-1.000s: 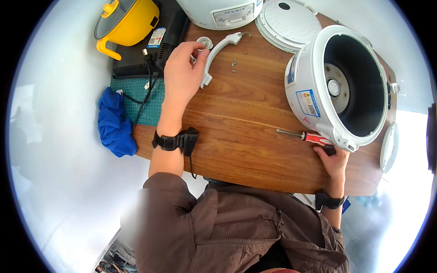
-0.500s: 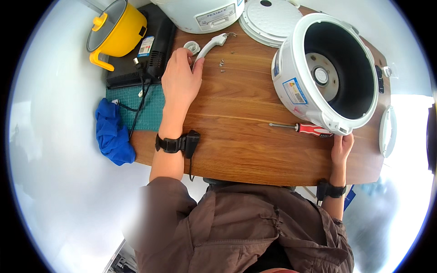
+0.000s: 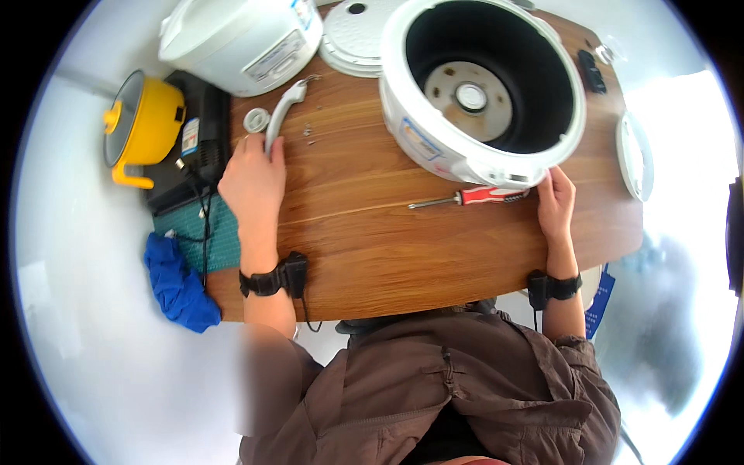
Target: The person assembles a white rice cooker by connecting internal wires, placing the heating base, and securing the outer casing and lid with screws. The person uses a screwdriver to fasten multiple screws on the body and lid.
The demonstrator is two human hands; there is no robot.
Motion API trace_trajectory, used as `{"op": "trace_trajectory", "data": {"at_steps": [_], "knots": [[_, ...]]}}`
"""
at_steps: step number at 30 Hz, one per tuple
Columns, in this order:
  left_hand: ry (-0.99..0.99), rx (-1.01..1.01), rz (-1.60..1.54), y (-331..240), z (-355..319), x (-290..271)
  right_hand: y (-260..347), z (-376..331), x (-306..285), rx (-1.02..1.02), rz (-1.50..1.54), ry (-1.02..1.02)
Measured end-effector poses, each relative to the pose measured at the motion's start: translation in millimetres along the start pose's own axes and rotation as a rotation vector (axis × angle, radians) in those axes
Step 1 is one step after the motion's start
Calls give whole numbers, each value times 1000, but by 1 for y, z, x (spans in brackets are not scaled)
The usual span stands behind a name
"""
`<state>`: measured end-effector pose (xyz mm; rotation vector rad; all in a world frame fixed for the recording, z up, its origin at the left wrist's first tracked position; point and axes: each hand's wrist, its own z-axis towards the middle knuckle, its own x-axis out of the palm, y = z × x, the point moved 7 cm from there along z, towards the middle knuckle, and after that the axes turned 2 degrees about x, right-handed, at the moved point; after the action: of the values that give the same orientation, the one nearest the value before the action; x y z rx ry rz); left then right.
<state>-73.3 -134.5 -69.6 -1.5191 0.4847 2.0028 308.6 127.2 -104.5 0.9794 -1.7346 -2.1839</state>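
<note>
My left hand (image 3: 256, 182) is closed around the near end of a curved white handle (image 3: 287, 108), which lies on the table with a small metal hook-like piece at its far tip. A round white cap (image 3: 256, 120) sits beside that hand. The open white rice cooker body (image 3: 415, 128) leans with its dark hollow toward me, a round white centre piece on its stained bottom plate. My right hand (image 3: 556, 203) has its fingers closed at the near edge of the cooker's rim. Just left of those fingers, a red and white screwdriver (image 3: 484, 195) rests below the cooker.
Several small screws (image 3: 308, 130) lie right of the handle. At the back stand a second white cooker (image 3: 232, 46) and a round white lid (image 3: 360, 39). On the left are a yellow pot (image 3: 151, 124), a green mat (image 3: 221, 240) and a blue cloth (image 3: 174, 283). A white oval part (image 3: 635, 155) lies far right.
The whole view has swung, so the table and everything on it sit further left. Both hands keep their places, at the handle and at the cooker's rim.
</note>
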Motion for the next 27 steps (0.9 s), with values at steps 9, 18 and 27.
{"op": "trace_trajectory", "data": {"at_steps": [9,18,27], "knots": [[3,17,63,-4,-2,2,-10,3,2,56,212,3],[-150,60,-21,-5,-2,-10,-1,1,-9,-52,135,-86],[-154,-64,-424,4,-1,-12,42,8,-88,-282,-893,-530]]}}
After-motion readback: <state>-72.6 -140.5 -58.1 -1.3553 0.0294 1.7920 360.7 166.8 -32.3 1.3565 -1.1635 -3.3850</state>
